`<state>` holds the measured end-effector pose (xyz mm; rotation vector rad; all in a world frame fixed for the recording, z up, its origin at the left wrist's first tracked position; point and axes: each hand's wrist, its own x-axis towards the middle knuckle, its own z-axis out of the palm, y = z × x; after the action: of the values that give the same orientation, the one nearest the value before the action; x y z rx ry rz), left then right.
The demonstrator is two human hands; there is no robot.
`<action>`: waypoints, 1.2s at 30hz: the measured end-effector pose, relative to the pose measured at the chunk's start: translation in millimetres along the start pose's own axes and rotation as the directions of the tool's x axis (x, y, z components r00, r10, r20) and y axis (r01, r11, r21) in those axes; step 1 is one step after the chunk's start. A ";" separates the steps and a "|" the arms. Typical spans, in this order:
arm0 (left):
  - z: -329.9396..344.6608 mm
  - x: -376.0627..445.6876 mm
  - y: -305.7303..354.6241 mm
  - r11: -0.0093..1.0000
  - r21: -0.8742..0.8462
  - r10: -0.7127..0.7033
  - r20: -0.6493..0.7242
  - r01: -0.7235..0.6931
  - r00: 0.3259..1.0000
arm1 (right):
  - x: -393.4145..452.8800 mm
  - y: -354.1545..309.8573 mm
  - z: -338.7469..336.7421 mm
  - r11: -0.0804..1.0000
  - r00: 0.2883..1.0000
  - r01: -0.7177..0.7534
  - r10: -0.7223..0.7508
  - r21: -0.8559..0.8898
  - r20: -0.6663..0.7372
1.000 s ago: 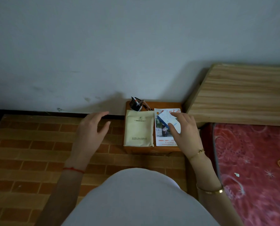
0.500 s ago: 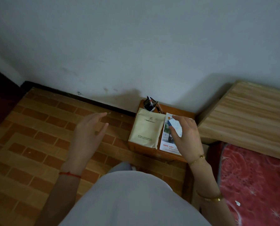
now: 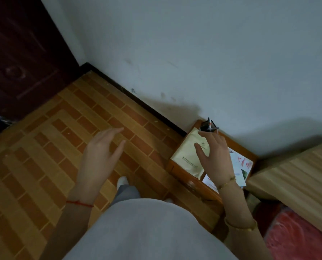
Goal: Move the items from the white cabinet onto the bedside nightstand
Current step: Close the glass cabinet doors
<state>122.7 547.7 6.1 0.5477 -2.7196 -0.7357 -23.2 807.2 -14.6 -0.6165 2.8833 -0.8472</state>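
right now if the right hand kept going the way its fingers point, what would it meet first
Probably the black pen holder at the back of the nightstand. The right hand hangs open above the cream envelope, fingers aimed at it, though depth is unclear.

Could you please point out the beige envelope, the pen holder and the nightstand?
Beige envelope [image 3: 186,156]: head view, bare middle of its face.
Pen holder [image 3: 207,126]: head view, its dark body.
Nightstand [image 3: 186,180]: head view, its wooden front edge.
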 end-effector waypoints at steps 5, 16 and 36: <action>-31.6 -17.6 -49.0 0.992 -0.004 -0.126 -0.079 0.126 0.989 | 23.0 -51.5 38.7 0.991 0.986 0.136 -0.136 0.008 0.094; -144.0 -69.1 -199.0 0.893 0.031 -0.422 -0.291 0.449 0.859 | 67.6 -253.5 165.0 0.896 0.852 0.434 -0.443 0.097 0.279; -291.6 -174.1 -396.1 0.464 -0.082 -0.730 -0.599 0.882 0.328 | 65.1 -601.7 388.2 0.473 0.247 0.792 -0.827 0.385 0.506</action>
<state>493.5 180.7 12.6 1.9645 -1.7996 -0.2596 201.8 124.3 -19.0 -2.0368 1.7220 -0.5368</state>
